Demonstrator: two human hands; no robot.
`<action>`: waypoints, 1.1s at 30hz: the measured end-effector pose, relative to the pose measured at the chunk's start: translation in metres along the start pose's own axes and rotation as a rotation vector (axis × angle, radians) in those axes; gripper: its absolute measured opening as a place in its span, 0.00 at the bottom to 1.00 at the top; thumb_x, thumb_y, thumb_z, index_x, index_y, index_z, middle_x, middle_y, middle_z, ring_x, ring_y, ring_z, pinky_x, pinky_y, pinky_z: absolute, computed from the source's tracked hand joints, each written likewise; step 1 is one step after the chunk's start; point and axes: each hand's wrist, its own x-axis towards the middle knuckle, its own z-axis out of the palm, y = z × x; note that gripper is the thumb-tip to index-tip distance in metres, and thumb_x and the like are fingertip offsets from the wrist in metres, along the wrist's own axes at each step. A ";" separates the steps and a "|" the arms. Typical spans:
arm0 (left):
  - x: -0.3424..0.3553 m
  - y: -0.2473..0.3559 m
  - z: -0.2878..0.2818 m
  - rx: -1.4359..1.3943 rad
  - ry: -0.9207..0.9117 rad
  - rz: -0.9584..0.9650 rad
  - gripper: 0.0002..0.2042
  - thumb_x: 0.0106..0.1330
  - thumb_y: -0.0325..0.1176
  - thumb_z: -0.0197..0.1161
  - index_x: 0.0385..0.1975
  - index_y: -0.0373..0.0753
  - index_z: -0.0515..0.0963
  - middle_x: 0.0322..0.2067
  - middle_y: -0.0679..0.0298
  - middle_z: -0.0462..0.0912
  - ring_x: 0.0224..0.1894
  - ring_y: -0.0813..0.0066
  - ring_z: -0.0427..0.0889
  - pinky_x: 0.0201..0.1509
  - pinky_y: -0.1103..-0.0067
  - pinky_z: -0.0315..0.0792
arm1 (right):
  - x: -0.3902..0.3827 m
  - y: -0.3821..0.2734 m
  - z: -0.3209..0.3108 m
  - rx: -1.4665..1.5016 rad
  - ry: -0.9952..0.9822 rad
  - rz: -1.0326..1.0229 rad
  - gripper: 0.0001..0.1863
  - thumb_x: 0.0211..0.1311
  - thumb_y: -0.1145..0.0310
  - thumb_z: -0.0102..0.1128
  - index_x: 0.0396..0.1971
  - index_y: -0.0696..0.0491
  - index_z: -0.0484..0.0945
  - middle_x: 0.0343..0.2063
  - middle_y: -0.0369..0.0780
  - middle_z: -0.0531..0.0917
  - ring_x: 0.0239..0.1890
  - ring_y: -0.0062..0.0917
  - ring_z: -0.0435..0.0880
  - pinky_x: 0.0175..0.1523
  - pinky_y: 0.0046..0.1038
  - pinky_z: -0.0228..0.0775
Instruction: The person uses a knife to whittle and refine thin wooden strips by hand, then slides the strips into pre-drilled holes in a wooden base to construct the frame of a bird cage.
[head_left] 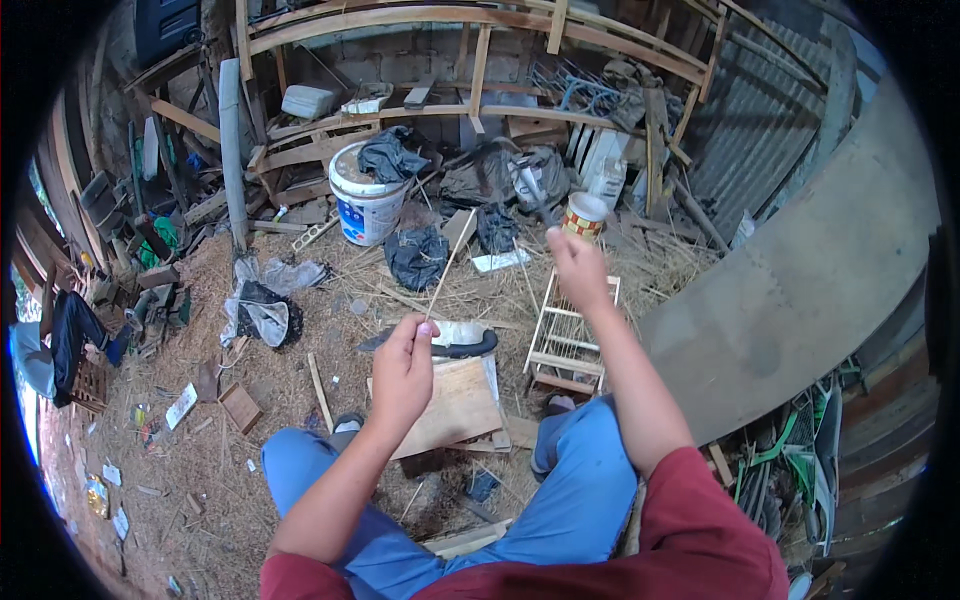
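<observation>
My left hand (403,372) is closed, pinching a thin pale wooden stick (452,262) that slants up and away. My right hand (578,266) is raised in a fist above a small wooden frame with thin bars (570,345). A dark, motion-smeared shape (530,192) extends from that fist; its kind is unclear. Below my left hand, a flat wooden board (452,405) lies between my knees. At the board's far edge rests a tool with a curved black handle (468,346), beside a white item (458,332) I cannot identify.
Straw and wood scraps litter the ground. A white bucket (366,212) with black plastic on top and a checkered tin (584,213) stand ahead. A broad grey-brown panel (790,270) curves along the right. Black bags (416,258) and a small open wooden box (240,408) lie around.
</observation>
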 end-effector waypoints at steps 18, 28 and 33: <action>0.016 -0.011 -0.004 -0.541 -0.230 -0.403 0.11 0.79 0.37 0.51 0.35 0.40 0.75 0.18 0.78 0.63 0.15 0.90 0.57 0.16 0.85 0.50 | -0.043 -0.062 0.043 -0.119 -0.367 -0.558 0.24 0.67 0.48 0.59 0.18 0.51 0.77 0.14 0.44 0.78 0.18 0.44 0.80 0.23 0.43 0.68; 0.015 0.023 -0.023 -0.700 -0.305 -0.560 0.11 0.79 0.37 0.50 0.35 0.41 0.73 0.15 0.78 0.61 0.13 0.90 0.56 0.14 0.85 0.48 | -0.044 -0.059 0.033 -0.134 -0.268 -0.511 0.25 0.66 0.46 0.59 0.17 0.50 0.79 0.11 0.43 0.77 0.16 0.41 0.80 0.23 0.40 0.70; 0.016 0.029 -0.023 -0.720 -0.307 -0.567 0.11 0.79 0.38 0.49 0.34 0.42 0.73 0.15 0.78 0.61 0.12 0.90 0.54 0.14 0.85 0.47 | -0.040 -0.068 0.030 -0.088 -0.322 -0.439 0.26 0.65 0.45 0.60 0.16 0.50 0.77 0.13 0.44 0.78 0.17 0.41 0.80 0.22 0.40 0.69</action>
